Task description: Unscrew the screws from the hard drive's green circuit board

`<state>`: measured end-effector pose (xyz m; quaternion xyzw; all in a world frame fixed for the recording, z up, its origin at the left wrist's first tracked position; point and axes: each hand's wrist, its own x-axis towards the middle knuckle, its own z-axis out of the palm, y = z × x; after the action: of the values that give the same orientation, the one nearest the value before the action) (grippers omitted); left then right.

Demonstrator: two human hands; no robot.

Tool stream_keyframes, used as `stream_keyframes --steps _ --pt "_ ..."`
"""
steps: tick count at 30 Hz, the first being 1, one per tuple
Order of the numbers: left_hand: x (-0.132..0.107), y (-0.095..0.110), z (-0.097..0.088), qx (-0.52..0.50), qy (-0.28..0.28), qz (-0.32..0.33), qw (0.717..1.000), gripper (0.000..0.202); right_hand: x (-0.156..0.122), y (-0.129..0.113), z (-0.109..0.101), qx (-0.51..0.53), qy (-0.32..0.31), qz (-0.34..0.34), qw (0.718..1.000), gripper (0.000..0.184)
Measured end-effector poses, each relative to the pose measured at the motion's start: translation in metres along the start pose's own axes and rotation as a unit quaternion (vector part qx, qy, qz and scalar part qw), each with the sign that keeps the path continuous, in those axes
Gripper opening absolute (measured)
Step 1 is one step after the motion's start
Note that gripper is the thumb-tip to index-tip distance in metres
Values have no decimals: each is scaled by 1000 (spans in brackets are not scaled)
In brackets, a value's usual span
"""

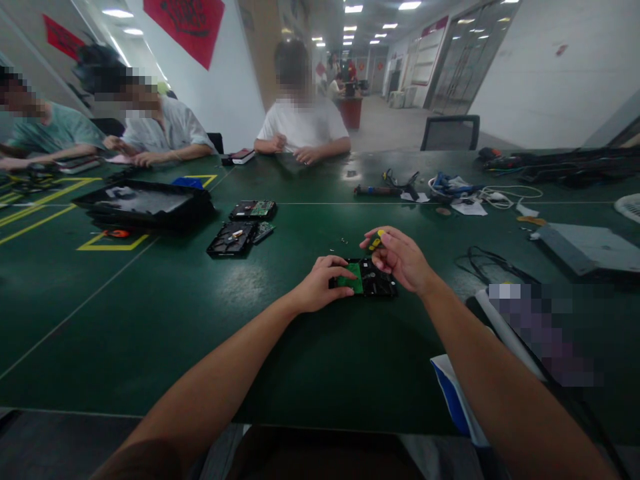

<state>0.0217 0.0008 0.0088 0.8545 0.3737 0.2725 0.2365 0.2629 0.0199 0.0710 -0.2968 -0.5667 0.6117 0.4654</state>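
Note:
A hard drive (pixel 379 280) lies on the green table in front of me, its green circuit board facing up at the left end. My left hand (pixel 323 283) grips that left end, with the thumb at the near edge and the fingers over the board. Above the drive's right part, my right hand (pixel 400 259) holds a screwdriver with a short yellow-and-black handle (pixel 376 241) between thumb and fingers. The screwdriver's tip is hidden behind the hand. Several tiny screws (pixel 344 240) are scattered on the table just beyond the drive.
More hard drives (pixel 233 238) and a loose circuit board (pixel 264 231) lie to the left, near black trays (pixel 145 203). A metal box (pixel 590 247), cables (pixel 493 263) and tools (pixel 380 191) are on the right and far right. Several people sit across the table.

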Motion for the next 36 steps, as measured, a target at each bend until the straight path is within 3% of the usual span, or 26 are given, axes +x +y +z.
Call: stream_keyframes --steps 13,23,36 --pt "-1 -1 0 6 -3 -1 1000 33 1 2 2 10 10 -11 1000 33" --pt "-1 -2 2 3 1 -1 1000 34 3 1 -1 -47 108 -68 991 37" --pt "-1 -2 3 2 2 -4 1000 35 3 4 0 -51 83 -46 994 37"
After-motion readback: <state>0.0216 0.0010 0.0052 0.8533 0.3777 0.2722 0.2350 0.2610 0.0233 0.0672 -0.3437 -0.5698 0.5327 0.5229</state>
